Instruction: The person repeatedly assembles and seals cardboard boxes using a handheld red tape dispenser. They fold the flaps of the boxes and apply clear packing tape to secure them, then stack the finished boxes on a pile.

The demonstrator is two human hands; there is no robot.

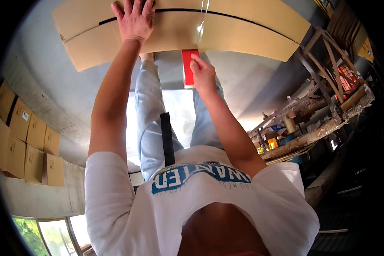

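A long brown cardboard box (pixel 239 36) lies across the top of the view, with a dark gap running along between its flaps. Clear tape (pixel 200 28) crosses that gap and goes down the near flap. My left hand (pixel 135 21) presses flat on the box, left of the tape, fingers spread. At the box's near edge, in line with the tape, my right hand (pixel 204 73) grips a red tape dispenser (pixel 187 68). It shows as a flat red block, its far end by the cardboard; the fingers underneath are hidden.
Stacked cardboard boxes (pixel 34 123) stand at the left by a wall. On the right are a cluttered rough-edged bench (pixel 307 134) and a wooden frame (pixel 328 64). My legs (pixel 151 98) are close below the box on the grey floor (pixel 247 85). Windows (pixel 55 237) show at lower left.
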